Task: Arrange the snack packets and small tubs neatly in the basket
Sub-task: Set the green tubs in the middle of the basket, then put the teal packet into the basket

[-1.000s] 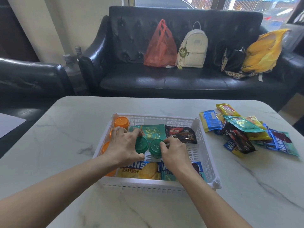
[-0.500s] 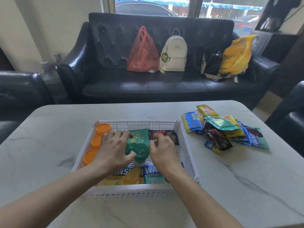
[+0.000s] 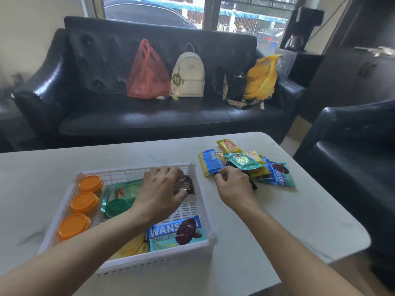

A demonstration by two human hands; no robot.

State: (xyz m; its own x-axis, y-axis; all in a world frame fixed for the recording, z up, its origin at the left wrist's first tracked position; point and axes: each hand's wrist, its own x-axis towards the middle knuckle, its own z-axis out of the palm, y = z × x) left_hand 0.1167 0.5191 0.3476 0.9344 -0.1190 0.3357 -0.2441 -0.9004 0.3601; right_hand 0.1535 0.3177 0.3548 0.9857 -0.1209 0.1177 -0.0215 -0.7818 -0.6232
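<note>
We're at a white marble-look table [image 3: 277,221] with faint grey veins, rounded corners, in a sitting room. Behind it there's a black tufted leather sofa [image 3: 106,60] holding a red plastic bag [image 3: 147,75], a cream backpack [image 3: 189,73], a dark bag [image 3: 233,86] and a yellow bag [image 3: 261,77]. A black armchair [image 3: 352,142] sits on the right, and a window [image 3: 162,7] shows parked cars.

The white slotted basket [image 3: 149,261] sits on the table's left half. Inside: three orange-lidded tubs [image 3: 84,202] lined along its left wall, a green-lidded tub [image 3: 116,207] on a green packet [image 3: 126,188], and a blue WANS biscuit packet [image 3: 176,232] at the near edge. Our left hand [image 3: 159,193] has curled fingers pinching a dark brown packet [image 3: 188,184] at the far right corner. Our right hand [image 3: 233,184] is curled onto a dark wrapper at the edge of the loose packet pile [image 3: 245,165] just right of the basket
</note>
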